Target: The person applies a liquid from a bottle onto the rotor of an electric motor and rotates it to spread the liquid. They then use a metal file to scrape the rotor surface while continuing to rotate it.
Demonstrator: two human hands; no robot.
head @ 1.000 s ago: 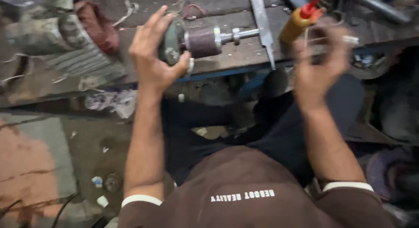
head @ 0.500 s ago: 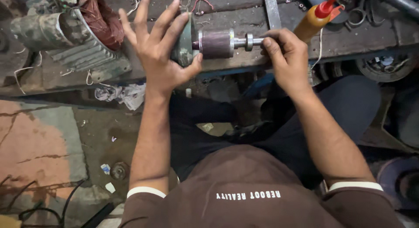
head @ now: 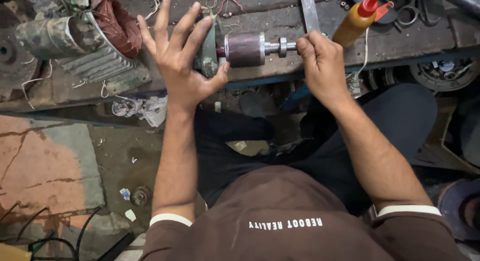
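A motor rotor (head: 245, 48) with a brown cylindrical core and a steel shaft is held level above the workbench edge. My left hand (head: 182, 58) presses its palm against the green end cover (head: 207, 51) on the rotor's left end, fingers spread upward. My right hand (head: 320, 66) is closed around the right tip of the shaft, just past a small bearing (head: 283, 46).
A motor housing with copper windings (head: 95, 36) lies on the wooden workbench (head: 280, 11) at the left. A yellow squeeze bottle with a red nozzle (head: 357, 18), a flat metal bar (head: 309, 8), scissors (head: 412, 8) and loose wires are at the back. Crumpled rags (head: 140, 108) lie on the floor.
My right hand came in from the air and closed on the shaft tip. My left hand stayed against the end cover. The view has steadied.
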